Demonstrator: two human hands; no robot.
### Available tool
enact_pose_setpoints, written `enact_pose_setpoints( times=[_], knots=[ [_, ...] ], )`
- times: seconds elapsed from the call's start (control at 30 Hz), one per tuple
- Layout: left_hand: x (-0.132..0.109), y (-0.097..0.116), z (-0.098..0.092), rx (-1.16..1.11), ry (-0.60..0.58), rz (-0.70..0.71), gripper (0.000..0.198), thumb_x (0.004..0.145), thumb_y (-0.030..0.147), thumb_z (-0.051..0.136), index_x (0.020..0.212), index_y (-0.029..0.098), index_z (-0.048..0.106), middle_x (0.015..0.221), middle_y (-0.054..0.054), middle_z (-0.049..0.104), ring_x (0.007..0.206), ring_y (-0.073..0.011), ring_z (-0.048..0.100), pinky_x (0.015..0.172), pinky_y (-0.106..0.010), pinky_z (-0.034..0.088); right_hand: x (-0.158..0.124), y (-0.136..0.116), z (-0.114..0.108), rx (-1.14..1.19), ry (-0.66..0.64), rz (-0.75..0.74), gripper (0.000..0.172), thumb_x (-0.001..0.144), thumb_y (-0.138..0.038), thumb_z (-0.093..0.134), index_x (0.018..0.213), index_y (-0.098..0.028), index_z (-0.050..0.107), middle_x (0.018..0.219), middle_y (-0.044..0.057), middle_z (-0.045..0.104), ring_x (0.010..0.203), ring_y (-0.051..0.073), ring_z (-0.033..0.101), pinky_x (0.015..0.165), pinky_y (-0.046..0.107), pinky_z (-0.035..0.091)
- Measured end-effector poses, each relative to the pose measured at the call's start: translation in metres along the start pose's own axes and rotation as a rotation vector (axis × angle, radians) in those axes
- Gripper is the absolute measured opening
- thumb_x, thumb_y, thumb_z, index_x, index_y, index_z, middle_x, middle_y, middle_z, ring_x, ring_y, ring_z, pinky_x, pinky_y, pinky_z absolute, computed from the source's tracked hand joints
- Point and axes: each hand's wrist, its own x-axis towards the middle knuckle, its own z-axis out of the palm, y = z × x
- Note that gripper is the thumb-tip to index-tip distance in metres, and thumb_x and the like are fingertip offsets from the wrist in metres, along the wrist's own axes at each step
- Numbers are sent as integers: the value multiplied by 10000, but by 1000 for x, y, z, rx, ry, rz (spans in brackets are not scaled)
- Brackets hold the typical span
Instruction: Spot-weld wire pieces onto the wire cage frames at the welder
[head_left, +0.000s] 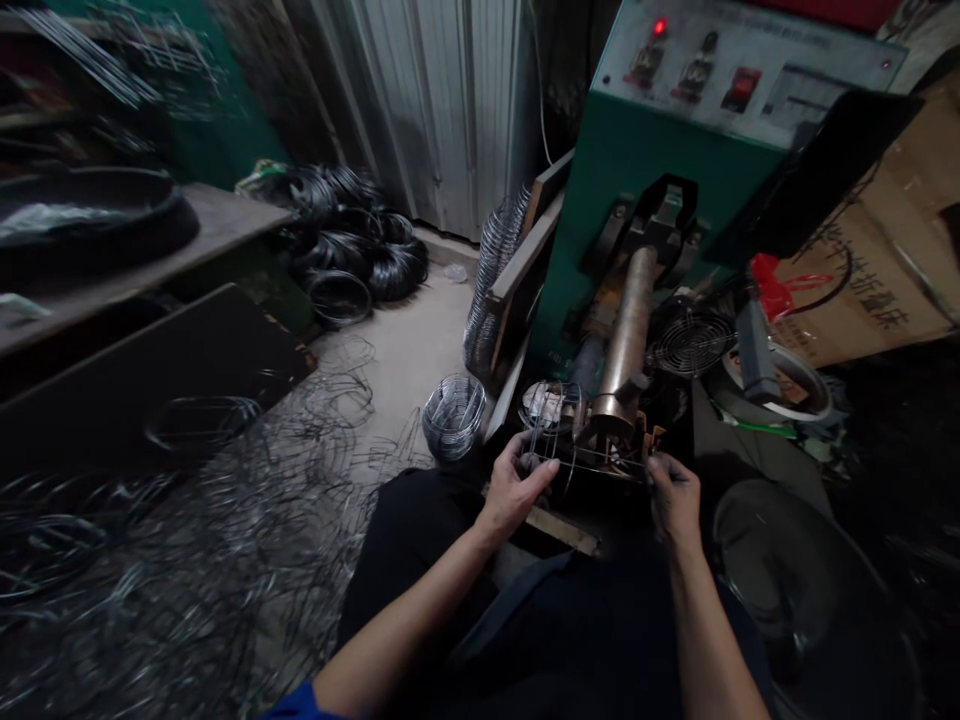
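Observation:
My left hand (pixel 519 483) is closed, thumb against fingers, on a small frame of bent thin wire (pixel 553 412). A straight stretch of thin wire runs from it toward my right hand (pixel 673 492), whose fingertips are pinched together. What exactly lies between those right fingertips is too small and dark to make out. Just beyond both hands is the lower end of a brass-coloured cylinder (pixel 626 340), part of the green machine (pixel 581 230). Small copper-coloured parts (pixel 651 435) stand close to my right fingers.
A stack of wire rings (pixel 454 418) stands left of my hands. Tangled wire pieces (pixel 247 560) cover the floor at left, with black wire coils (pixel 360 235) behind. A round dark seat or lid (pixel 795 570) is at right, below a cardboard box (pixel 885 260). A red lamp (pixel 660 27) glows.

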Motion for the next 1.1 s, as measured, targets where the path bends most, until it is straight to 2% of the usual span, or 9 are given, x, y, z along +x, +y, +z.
enact_pose_setpoints(
  times=[0.17,0.43,0.6,0.8,1.1],
  knots=[
    [1,2,2,-1,6,-5,604,767,426,776,1231,134,524,614,84,431,524,-73,447,491,-179,399,2,0,-1,-23,4,-7,497,740,-499,754,543,-194,414,552,-58,349,548,99,305,545,254,257],
    [6,-5,-3,20,-7,11,609,781,437,763,1264,156,521,633,71,475,527,-84,486,483,-180,419,5,1,-3,-59,-20,3,481,759,-504,737,567,-188,430,560,-58,347,547,93,307,538,249,241],
    [4,-1,0,7,-4,12,597,778,433,768,1238,137,529,636,69,470,518,-73,467,473,-173,424,7,4,-4,-68,-12,-6,489,745,-502,743,553,-191,417,551,-61,333,544,93,300,535,248,238],
    [4,1,3,-31,-14,-22,662,760,461,771,1268,134,500,614,83,444,476,-91,462,416,-206,454,7,4,-5,-45,-10,-11,471,742,-488,746,551,-186,438,547,-60,345,543,94,316,538,244,249],
    [6,-2,3,-57,-15,-37,654,742,446,787,1256,139,525,591,77,482,467,-89,487,425,-192,449,5,3,-6,-71,1,-36,498,751,-504,739,551,-195,404,552,-61,345,543,94,312,545,248,259]
  ],
)
